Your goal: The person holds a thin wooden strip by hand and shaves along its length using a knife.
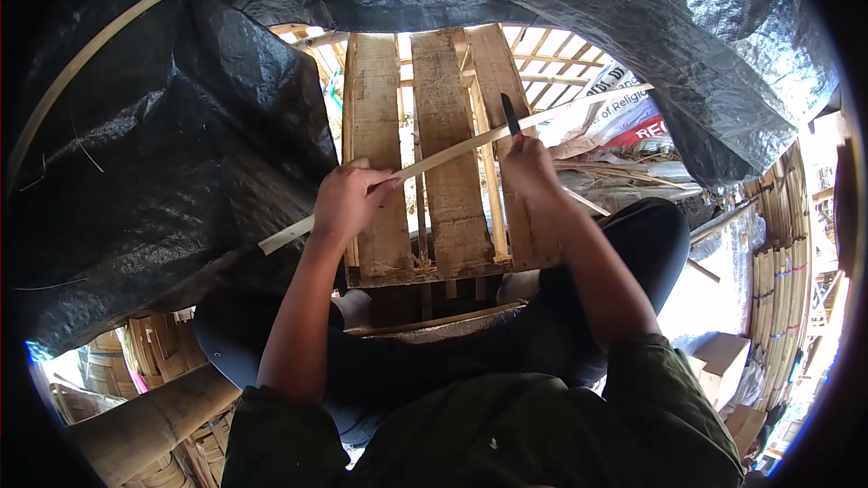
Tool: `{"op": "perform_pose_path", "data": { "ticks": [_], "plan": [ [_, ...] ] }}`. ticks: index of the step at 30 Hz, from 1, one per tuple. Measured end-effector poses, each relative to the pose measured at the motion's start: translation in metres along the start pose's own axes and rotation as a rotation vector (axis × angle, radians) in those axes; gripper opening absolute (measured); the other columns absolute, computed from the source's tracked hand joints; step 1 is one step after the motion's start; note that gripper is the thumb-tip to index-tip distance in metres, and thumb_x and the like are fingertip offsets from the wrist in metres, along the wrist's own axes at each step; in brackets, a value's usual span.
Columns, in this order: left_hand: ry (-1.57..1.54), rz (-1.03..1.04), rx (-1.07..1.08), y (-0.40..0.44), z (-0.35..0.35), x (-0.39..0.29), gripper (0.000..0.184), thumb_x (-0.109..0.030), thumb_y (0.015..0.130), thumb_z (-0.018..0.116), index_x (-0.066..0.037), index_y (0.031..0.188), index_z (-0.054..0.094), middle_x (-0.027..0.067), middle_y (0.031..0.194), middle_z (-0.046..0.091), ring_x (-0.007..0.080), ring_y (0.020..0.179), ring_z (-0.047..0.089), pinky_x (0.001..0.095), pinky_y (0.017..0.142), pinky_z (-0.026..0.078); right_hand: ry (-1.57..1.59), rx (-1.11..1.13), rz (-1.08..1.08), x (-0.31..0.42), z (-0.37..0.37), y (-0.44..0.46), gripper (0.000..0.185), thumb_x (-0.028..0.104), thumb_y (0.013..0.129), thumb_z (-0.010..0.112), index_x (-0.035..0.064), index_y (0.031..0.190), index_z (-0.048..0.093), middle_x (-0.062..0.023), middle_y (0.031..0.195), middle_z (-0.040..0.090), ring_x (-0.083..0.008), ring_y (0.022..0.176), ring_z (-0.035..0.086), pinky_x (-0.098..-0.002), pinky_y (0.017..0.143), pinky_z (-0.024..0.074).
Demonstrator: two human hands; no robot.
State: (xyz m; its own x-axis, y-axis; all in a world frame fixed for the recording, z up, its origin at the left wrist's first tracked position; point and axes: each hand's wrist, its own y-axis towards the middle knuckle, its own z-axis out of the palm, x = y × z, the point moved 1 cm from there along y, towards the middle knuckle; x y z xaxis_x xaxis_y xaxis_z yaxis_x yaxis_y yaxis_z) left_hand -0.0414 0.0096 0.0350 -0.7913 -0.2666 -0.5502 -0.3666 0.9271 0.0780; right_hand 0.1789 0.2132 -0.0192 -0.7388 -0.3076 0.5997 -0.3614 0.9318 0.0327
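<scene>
A long pale bamboo strip [452, 152] runs slantwise over the wooden planks [443, 208], from lower left to upper right. My left hand [351, 199] is closed round the strip near its lower left part, thumb pointing right. In my right hand [531, 168] is a knife [511, 115], its dark blade pointing up and slightly left. The blade lies against or very close to the strip; whether they touch I cannot tell. My right fist sits just below the strip, over the right plank.
Black plastic sheeting [136, 208] hangs at the left and across the top. Bundled bamboo strips [780, 289] stand at the right, near a cardboard box [721, 364]. A thick bamboo pole [154, 420] lies at lower left. Printed sacking [624, 113] shows behind the planks.
</scene>
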Motion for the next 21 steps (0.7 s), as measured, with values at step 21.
{"op": "perform_pose_path", "data": {
  "ticks": [21],
  "plan": [
    [-0.06, 0.006, 0.014, 0.001, 0.0, 0.006, 0.027, -0.033, 0.086, 0.075, -0.013, 0.103, 0.077, 0.0139, 0.072, 0.056, 0.0294, 0.062, 0.057, 0.0389, 0.059, 0.042, 0.066, 0.185, 0.213, 0.035, -0.029, -0.004, 0.042, 0.026, 0.104, 0.043, -0.009, 0.096, 0.065, -0.0194, 0.066, 0.062, -0.024, 0.064, 0.066, -0.039, 0.058, 0.05]
  ]
}}
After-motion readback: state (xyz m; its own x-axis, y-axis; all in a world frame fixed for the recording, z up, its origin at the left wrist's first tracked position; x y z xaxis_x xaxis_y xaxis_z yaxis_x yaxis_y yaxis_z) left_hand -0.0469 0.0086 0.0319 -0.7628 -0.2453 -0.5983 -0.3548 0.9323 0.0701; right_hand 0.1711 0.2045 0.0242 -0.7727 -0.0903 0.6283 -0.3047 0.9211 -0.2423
